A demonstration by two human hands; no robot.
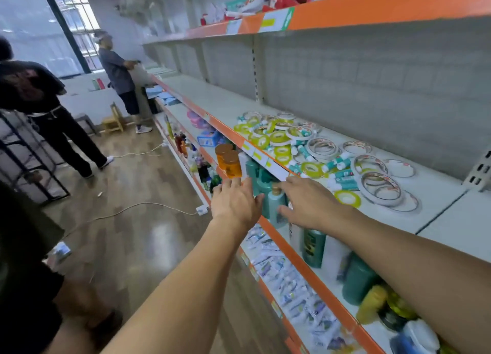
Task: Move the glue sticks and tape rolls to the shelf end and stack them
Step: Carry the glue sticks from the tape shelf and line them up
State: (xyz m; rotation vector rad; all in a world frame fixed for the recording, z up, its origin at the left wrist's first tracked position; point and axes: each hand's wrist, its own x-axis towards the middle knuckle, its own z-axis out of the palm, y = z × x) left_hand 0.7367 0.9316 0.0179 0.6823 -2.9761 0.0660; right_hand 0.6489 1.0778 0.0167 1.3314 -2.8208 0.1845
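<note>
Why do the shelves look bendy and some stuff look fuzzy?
In the head view, the wide lens bows the orange shelf edge; the tubes on the lower shelf and the bottles are smeared by motion blur; the left hand and right hand look fairly sharp; light glares off the shiny floor.

No legible text on the blurred shelf-edge labels (261, 158) or bottles (313, 247).

Glossy wood floor (138, 220) ran beside orange-edged shelves (372, 10). Daylight came through a big window (39, 26); a small yellow chair (113, 121) stood beyond.
</note>
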